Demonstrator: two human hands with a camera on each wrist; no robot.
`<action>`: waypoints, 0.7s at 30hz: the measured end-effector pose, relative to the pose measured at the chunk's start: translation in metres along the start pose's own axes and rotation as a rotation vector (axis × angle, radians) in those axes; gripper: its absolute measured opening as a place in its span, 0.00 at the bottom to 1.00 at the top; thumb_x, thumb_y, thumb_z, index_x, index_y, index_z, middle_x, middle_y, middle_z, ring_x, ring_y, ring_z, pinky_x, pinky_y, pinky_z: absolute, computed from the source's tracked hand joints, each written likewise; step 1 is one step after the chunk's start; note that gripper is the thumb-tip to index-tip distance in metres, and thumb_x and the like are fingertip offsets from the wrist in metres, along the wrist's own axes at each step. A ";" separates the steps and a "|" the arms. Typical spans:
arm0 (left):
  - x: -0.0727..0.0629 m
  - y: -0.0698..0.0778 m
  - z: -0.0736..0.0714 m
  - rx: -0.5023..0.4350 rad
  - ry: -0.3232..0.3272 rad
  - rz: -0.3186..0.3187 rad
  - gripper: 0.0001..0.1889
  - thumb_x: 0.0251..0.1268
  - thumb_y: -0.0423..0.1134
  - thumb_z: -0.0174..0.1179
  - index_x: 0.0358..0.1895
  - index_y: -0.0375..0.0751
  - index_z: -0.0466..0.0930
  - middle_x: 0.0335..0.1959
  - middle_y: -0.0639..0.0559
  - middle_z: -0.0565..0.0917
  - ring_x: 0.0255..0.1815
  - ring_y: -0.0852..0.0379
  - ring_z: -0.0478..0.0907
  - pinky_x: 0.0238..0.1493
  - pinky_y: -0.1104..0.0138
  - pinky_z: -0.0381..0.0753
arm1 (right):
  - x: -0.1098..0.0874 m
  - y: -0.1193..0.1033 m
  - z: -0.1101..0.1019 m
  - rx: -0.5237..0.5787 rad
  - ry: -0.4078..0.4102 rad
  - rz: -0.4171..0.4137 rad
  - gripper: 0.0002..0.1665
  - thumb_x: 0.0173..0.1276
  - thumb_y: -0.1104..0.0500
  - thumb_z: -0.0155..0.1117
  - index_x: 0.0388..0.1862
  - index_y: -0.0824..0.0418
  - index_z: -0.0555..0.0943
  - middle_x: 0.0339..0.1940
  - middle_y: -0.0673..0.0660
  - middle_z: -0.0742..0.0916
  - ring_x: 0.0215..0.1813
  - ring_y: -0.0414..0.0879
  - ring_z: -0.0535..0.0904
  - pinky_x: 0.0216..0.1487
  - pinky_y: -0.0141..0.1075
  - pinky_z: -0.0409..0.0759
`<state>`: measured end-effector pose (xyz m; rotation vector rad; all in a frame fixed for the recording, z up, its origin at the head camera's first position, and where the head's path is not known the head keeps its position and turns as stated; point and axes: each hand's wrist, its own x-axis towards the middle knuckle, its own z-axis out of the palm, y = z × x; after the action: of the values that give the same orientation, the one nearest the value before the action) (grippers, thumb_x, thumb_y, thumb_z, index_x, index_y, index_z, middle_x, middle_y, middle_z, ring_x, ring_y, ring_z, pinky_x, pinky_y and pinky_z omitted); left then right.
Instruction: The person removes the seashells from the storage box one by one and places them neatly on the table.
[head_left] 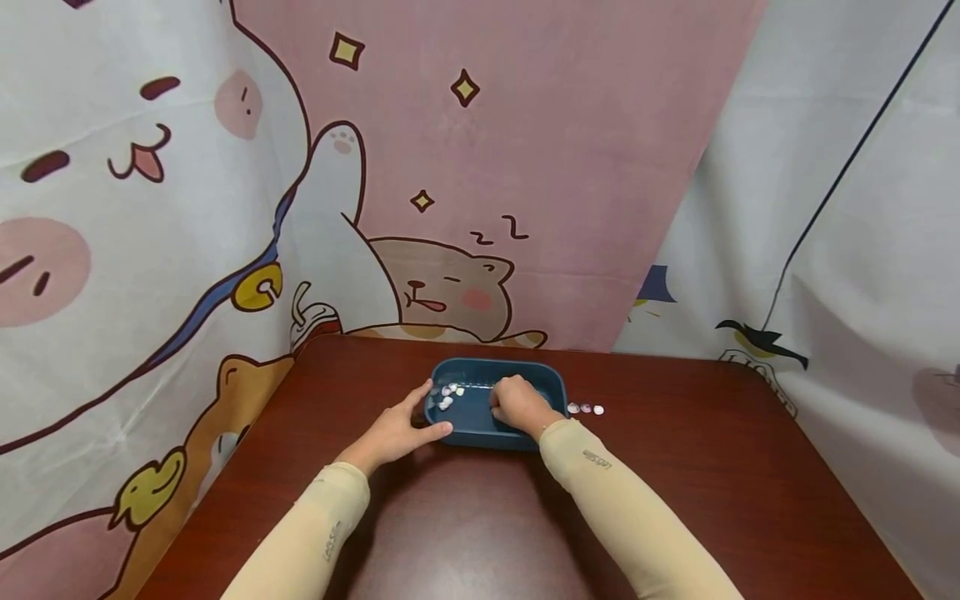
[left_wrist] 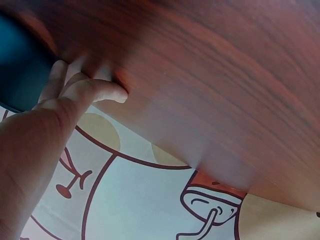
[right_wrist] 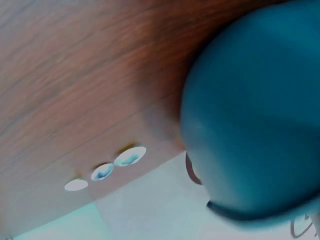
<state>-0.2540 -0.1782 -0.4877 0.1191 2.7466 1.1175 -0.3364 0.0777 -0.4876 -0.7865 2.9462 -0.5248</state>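
A dark blue rectangular tub (head_left: 472,437) with rounded corners stands on the table. My left hand (head_left: 393,433) is spread at its left end, index fingertip at the rim and thumb near the front left corner. In the left wrist view the fingers (left_wrist: 75,90) lie beside the tub wall. My right hand (head_left: 519,403) reaches down inside the tub, right of its middle, with fingers curled; I cannot tell whether they pinch anything. Several small white and purplish shell-like pieces (head_left: 446,403) lie in the left part of the tub.
On the reddish-brown table (head_left: 697,467), three similar small pieces (head_left: 587,408) lie in a row just right of the tub. Behind the table's back edge hangs a cartoon-printed cloth (head_left: 570,167), which also runs along both sides.
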 end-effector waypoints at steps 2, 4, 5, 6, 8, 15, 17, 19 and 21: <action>0.000 -0.001 0.001 0.001 -0.003 0.001 0.54 0.65 0.69 0.68 0.89 0.60 0.50 0.81 0.40 0.72 0.81 0.34 0.70 0.77 0.33 0.68 | -0.004 0.005 -0.006 0.026 0.034 -0.031 0.06 0.72 0.61 0.75 0.46 0.60 0.92 0.44 0.56 0.93 0.45 0.48 0.89 0.52 0.45 0.90; 0.000 -0.001 0.001 0.007 0.002 0.002 0.54 0.65 0.70 0.68 0.89 0.60 0.51 0.81 0.40 0.72 0.81 0.34 0.69 0.77 0.33 0.68 | -0.011 0.012 -0.017 0.071 0.087 -0.059 0.10 0.71 0.61 0.76 0.49 0.61 0.91 0.45 0.57 0.94 0.46 0.49 0.90 0.53 0.45 0.90; 0.000 -0.001 0.001 0.011 0.005 0.004 0.54 0.64 0.70 0.68 0.89 0.60 0.51 0.81 0.40 0.72 0.81 0.34 0.69 0.77 0.33 0.69 | -0.015 0.017 -0.024 0.096 0.117 -0.074 0.11 0.71 0.61 0.76 0.51 0.61 0.91 0.46 0.58 0.94 0.47 0.49 0.91 0.52 0.46 0.90; 0.000 -0.001 0.000 0.016 0.009 0.009 0.54 0.64 0.71 0.68 0.89 0.60 0.51 0.81 0.40 0.72 0.81 0.34 0.70 0.77 0.33 0.69 | -0.020 0.024 -0.032 0.122 0.149 -0.075 0.13 0.71 0.61 0.76 0.53 0.62 0.90 0.46 0.58 0.94 0.47 0.50 0.91 0.52 0.46 0.91; 0.001 0.000 0.000 0.023 0.012 0.012 0.55 0.64 0.71 0.68 0.89 0.60 0.51 0.81 0.40 0.72 0.81 0.33 0.69 0.77 0.33 0.69 | -0.031 0.041 -0.049 0.165 0.218 -0.063 0.15 0.71 0.61 0.75 0.55 0.63 0.89 0.46 0.60 0.94 0.47 0.51 0.92 0.50 0.47 0.91; 0.001 -0.001 0.000 0.022 -0.001 -0.005 0.55 0.64 0.71 0.68 0.89 0.60 0.50 0.82 0.40 0.71 0.81 0.32 0.68 0.76 0.32 0.68 | -0.082 0.134 -0.080 0.176 0.370 0.142 0.23 0.71 0.62 0.75 0.62 0.68 0.83 0.42 0.63 0.93 0.44 0.57 0.91 0.50 0.55 0.88; 0.001 -0.003 0.000 0.020 0.001 -0.005 0.55 0.64 0.70 0.68 0.89 0.60 0.50 0.82 0.39 0.70 0.81 0.32 0.69 0.76 0.32 0.69 | -0.094 0.157 -0.075 0.160 0.323 0.191 0.24 0.71 0.62 0.75 0.63 0.69 0.82 0.43 0.63 0.93 0.46 0.57 0.90 0.51 0.55 0.88; 0.002 -0.004 0.001 0.013 0.003 -0.004 0.55 0.64 0.69 0.69 0.89 0.60 0.50 0.82 0.40 0.70 0.81 0.33 0.69 0.76 0.32 0.69 | -0.103 0.174 -0.068 0.146 0.252 0.206 0.25 0.71 0.63 0.74 0.64 0.70 0.82 0.45 0.63 0.92 0.48 0.57 0.90 0.51 0.54 0.88; 0.004 -0.004 0.002 0.009 0.000 0.004 0.55 0.64 0.70 0.68 0.89 0.60 0.50 0.82 0.40 0.70 0.81 0.34 0.69 0.77 0.32 0.68 | -0.110 0.185 -0.061 0.137 0.194 0.192 0.25 0.71 0.63 0.75 0.64 0.70 0.82 0.46 0.64 0.92 0.49 0.58 0.90 0.52 0.54 0.88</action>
<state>-0.2575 -0.1798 -0.4924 0.1254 2.7534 1.1060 -0.3369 0.3008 -0.4967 -0.4569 3.0723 -0.8188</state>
